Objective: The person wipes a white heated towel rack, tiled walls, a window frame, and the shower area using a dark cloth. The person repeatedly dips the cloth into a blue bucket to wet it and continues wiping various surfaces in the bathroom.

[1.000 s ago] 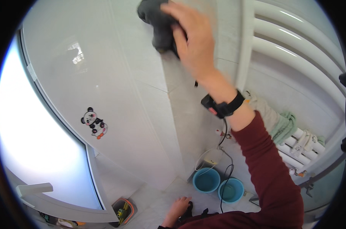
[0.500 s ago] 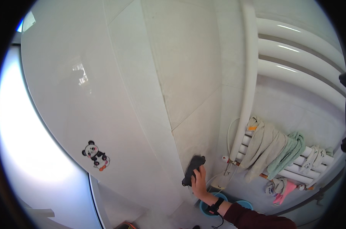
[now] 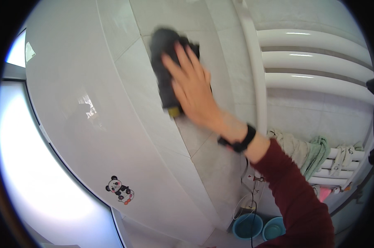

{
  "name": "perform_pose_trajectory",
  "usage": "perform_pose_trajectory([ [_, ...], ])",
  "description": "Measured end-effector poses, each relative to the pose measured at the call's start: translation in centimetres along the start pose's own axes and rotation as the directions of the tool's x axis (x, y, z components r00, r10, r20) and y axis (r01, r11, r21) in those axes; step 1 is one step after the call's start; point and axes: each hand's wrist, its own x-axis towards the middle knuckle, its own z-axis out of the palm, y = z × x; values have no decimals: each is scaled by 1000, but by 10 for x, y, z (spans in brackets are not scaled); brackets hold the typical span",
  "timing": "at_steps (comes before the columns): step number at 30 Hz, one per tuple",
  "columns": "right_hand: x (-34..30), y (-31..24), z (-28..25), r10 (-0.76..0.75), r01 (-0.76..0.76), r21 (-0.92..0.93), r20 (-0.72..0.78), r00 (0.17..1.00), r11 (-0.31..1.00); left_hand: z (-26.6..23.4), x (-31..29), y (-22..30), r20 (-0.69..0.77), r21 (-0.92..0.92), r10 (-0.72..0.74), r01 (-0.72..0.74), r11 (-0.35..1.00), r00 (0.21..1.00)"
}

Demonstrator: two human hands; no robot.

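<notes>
My right hand [image 3: 197, 93] presses a dark grey cloth [image 3: 162, 45] against the light tiled wall [image 3: 209, 161], high up beside a glossy white panel [image 3: 87, 144]. The fingers lie spread over the cloth, smeared a little by motion. A small yellow patch [image 3: 173, 111] shows at the cloth's lower edge. Around the wrist is a black strap [image 3: 246, 140] with a cable hanging down, below a dark red sleeve [image 3: 292, 182]. My left hand does not appear.
A white towel radiator [image 3: 306, 78] stands on the right, with a green towel [image 3: 317, 153] and other cloths on its lower bars. Two blue basins [image 3: 236, 231] sit on the floor below. A panda sticker [image 3: 120, 191] marks the white panel; bright frosted glass [image 3: 34, 157] is at left.
My right hand has carried the dark cloth up the tiled wall, from low near the basins to high beside the white panel. The view has shifted a little.
</notes>
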Motion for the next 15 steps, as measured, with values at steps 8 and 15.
perform_pose_trajectory([
  [8,129,102,27,302,-345,-136,-262,917,929,-25,0,5,36,-16,-83,84,996,996],
  [15,-105,136,29,570,-579,-169,-102,815,798,-44,-29,20,-96,62,36,-30,998,995],
])
